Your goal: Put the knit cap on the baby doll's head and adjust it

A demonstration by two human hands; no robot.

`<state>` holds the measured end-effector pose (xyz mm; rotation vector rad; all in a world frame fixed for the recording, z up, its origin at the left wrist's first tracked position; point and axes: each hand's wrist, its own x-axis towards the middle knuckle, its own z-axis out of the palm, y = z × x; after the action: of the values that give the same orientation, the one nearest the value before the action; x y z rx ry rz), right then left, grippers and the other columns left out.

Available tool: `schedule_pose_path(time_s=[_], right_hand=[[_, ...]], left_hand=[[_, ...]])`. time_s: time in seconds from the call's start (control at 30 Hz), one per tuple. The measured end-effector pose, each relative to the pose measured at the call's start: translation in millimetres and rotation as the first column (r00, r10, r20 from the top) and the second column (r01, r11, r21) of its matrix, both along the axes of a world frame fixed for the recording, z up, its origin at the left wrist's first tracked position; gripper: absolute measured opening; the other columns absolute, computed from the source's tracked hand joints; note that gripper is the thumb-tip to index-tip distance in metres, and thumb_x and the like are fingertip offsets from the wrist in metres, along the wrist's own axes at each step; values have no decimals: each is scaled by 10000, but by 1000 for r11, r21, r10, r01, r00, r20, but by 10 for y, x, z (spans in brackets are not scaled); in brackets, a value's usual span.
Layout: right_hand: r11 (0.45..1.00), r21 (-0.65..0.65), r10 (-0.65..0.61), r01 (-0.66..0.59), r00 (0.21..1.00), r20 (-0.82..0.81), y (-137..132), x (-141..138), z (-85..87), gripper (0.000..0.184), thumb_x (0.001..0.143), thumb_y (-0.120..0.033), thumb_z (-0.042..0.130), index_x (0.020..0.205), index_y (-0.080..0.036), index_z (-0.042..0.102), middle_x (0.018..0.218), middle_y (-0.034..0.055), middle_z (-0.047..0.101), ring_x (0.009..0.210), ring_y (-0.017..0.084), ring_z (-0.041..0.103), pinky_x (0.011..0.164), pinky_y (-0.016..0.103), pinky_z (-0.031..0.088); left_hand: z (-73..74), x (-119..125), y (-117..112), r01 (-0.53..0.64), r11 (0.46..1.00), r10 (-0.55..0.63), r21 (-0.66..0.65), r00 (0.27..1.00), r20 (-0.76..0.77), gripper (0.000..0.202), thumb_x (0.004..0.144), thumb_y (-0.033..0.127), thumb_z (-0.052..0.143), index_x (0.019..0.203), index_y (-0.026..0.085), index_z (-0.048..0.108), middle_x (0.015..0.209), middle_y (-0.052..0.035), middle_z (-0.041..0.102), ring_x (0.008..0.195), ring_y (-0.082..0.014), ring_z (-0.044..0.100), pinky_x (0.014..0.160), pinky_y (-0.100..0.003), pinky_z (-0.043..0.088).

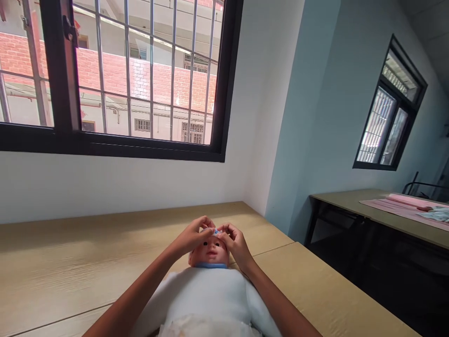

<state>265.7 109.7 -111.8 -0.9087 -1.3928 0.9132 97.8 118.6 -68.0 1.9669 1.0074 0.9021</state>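
A baby doll (pixel 210 252) lies on its back on a light wooden table (pixel 70 267), head pointing away from me. It wears a pale blue top (pixel 206 295) with a blue collar. My left hand (pixel 192 235) and my right hand (pixel 235 241) meet at the top of the doll's head. Both have their fingers pinched together on a small blue and white piece (pixel 214 230) at the doll's forehead; I cannot make out what it is. Both forearms run along either side of the doll's body.
A white wall with a large barred window (pixel 115 75) stands behind the table. To the right, past a dark gap, a second table (pixel 354 201) carries a pink cloth (pixel 403 206) and a pale bundle. A smaller window (pixel 389 112) is set in the blue wall.
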Motion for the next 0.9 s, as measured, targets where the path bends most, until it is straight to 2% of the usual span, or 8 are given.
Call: schedule_pose_path(time_s=[0.17, 0.4, 0.57, 0.9], right_hand=[[1000, -6, 16, -16, 1000, -1, -6, -6, 3, 231, 676, -354, 628, 800, -161, 598, 674, -13, 525, 649, 122, 481, 612, 235, 404], [1000, -18, 7, -7, 1000, 11, -18, -10, 12, 236, 685, -364, 622, 797, -158, 598, 731, 7, 554, 669, 125, 480, 617, 234, 398], [1000, -17, 4, -4, 1000, 8, -15, -7, 23, 245, 666, -372, 629, 784, -161, 586, 676, -9, 522, 623, 113, 451, 576, 221, 377], [1000, -14, -11, 12, 999, 30, -20, 3, 15, 222, 670, -349, 616, 790, -163, 595, 685, -18, 533, 620, 107, 452, 602, 228, 380]], left_hand=[[-45, 36, 26, -18, 999, 17, 33, 999, 36, 260, 748, 417, 511, 845, 185, 581, 885, -29, 577, 856, -206, 558, 718, -289, 423], [-82, 31, 77, 2, 999, -4, 47, 1000, 29, 268, 751, 431, 531, 798, 173, 585, 838, -23, 586, 789, -196, 568, 676, -283, 419], [-80, 25, 71, 15, 1000, -16, 25, 999, 45, 267, 745, 432, 550, 802, 173, 584, 831, -27, 603, 785, -196, 568, 686, -285, 415], [-70, 4, 52, 54, 996, -47, -70, 994, 98, 228, 751, 391, 568, 820, 175, 594, 869, -21, 614, 829, -195, 561, 674, -262, 397]])
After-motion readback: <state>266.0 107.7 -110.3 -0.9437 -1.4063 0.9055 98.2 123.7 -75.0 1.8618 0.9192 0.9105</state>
